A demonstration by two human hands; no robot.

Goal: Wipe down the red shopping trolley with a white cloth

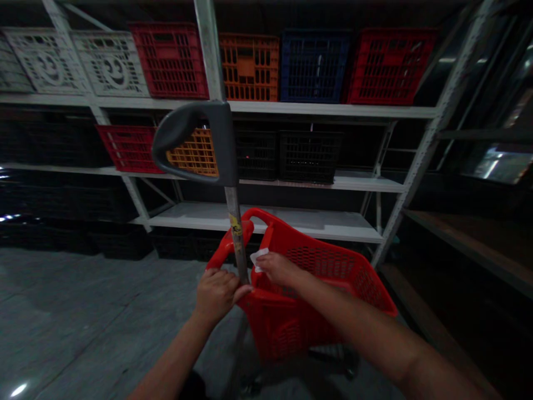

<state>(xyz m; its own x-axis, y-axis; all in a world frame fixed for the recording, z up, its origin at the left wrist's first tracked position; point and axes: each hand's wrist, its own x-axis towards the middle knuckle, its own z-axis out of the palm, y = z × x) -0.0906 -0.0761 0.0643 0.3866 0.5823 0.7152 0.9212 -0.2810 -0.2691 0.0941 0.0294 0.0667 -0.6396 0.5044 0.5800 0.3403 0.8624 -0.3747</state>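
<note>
A red plastic shopping basket (333, 278) on wheels stands on the floor in front of me, with a metal pull rod (235, 228) rising to a grey handle (195, 139). My left hand (217, 293) is closed around the base of the rod at the basket's near rim. My right hand (278, 268) reaches over the rim and pinches a small white cloth or paper (258, 258) against the basket's inner edge. A red folded carry handle (233, 240) lies by the rod.
Metal shelving (291, 109) ahead holds white, red, orange, blue and black plastic crates. A wooden shelf (470, 244) runs along the right. Grey glossy floor (83, 311) spreads to the left, with black crates under the lowest shelf.
</note>
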